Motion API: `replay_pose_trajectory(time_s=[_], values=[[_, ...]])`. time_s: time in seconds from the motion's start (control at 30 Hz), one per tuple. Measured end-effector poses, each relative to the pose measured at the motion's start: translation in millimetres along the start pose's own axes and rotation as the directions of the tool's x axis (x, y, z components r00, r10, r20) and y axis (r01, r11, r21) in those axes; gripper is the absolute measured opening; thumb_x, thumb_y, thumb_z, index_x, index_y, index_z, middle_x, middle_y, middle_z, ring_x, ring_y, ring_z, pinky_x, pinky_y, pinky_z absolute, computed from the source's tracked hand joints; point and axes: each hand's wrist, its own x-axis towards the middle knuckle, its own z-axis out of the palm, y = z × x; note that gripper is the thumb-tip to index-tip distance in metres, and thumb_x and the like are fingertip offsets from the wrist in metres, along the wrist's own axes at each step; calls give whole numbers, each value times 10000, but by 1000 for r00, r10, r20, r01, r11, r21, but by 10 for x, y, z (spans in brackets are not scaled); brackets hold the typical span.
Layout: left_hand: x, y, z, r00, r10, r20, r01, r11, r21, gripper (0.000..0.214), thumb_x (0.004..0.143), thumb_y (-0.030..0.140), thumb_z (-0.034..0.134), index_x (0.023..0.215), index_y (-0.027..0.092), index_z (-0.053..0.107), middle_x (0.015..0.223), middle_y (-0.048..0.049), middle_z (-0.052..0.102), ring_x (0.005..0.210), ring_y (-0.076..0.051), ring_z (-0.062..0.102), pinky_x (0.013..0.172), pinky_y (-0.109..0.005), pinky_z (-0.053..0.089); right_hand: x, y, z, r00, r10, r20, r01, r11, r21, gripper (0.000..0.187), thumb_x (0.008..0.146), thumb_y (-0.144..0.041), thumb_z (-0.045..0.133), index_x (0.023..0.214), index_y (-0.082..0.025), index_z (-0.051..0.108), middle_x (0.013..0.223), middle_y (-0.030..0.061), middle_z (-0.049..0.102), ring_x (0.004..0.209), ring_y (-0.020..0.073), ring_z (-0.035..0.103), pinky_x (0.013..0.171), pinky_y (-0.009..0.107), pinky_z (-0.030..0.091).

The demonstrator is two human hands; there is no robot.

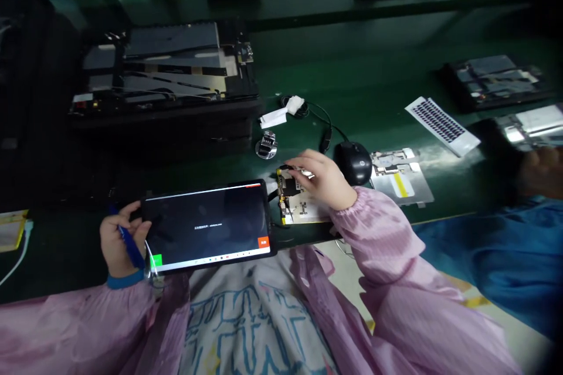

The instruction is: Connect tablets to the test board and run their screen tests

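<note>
My left hand [116, 243] grips the left edge of a tablet [206, 225], thumb along its side. A blue pen-like tool [129, 244] is also held among those fingers. The tablet leans near the table's front edge, its dark screen lit with a green box at lower left and a red one at lower right. Over an opened device panel with a circuit board [303, 205], my right hand [323, 179] has thumb and index finger slightly apart, with nothing visible between them. The hand hides part of the board. A dark cable runs between tablet and board.
A black mouse [353, 163] lies right of my right hand, beside another opened panel [404, 179]. Behind are a round metal piece [266, 145], a coiled cable [303, 106] and a label sheet [442, 126]. Stacked devices [167, 82] stand back left. A co-worker's blue sleeve [514, 246] is at right.
</note>
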Motion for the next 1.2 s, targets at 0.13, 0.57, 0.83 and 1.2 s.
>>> replay_pose_trajectory(time_s=[0.13,0.57,0.83,1.2], values=[[29,-53,-37,1000,19,-9,-18,994,112,407,563,231,787,706,195,407,961,-39,692,753,-165,660,512,-213,509,-13,-20,-83,986,-19,-163,-13,981,-194,114,913,-272,558,934,-213,654,735,46,577,746,214,552,694,388,445],[64,-95,-23,999,47,-28,-41,983,179,431,542,337,765,703,207,387,922,-36,697,810,-208,667,505,-221,463,-370,-246,34,967,-238,94,241,970,-23,90,971,-221,451,942,-181,525,793,56,630,726,172,558,671,310,477],[64,29,18,1000,-7,23,2,984,181,422,536,349,746,685,245,364,880,-82,686,1006,-380,645,508,-379,477,-401,-324,85,961,-216,170,177,960,218,191,908,-162,479,722,-206,485,744,48,628,725,163,533,660,292,431],[73,195,103,999,-29,31,21,975,223,439,526,423,742,672,258,362,842,-114,688,1048,-419,636,476,-392,488,-450,-347,167,931,-318,180,316,948,39,238,966,-156,430,805,-175,604,956,69,702,829,183,520,695,310,416]])
